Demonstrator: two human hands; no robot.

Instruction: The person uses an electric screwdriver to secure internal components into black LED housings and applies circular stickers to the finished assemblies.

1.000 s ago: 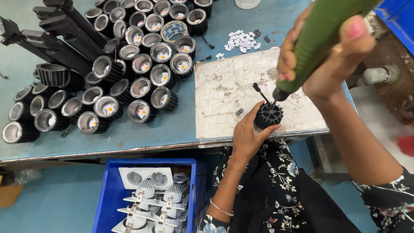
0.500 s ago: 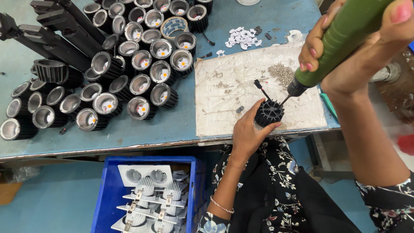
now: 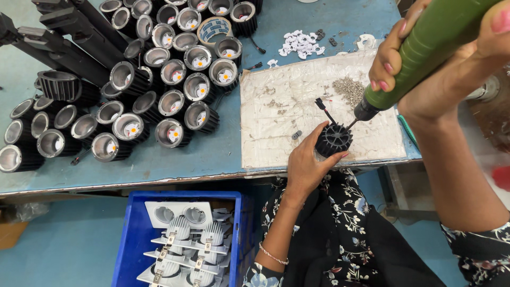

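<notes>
Head view showed the left hand (image 3: 308,167) cupped around a black finned round heat sink (image 3: 333,139) on the blue surface (image 3: 175,159). The right hand (image 3: 425,69) wrapped a green electric screwdriver (image 3: 419,53), tip on it. A slipped tip could gouge fins. Below, a blue plastic crate (image 3: 133,239) held white lamp fittings (image 3: 186,239).
</notes>
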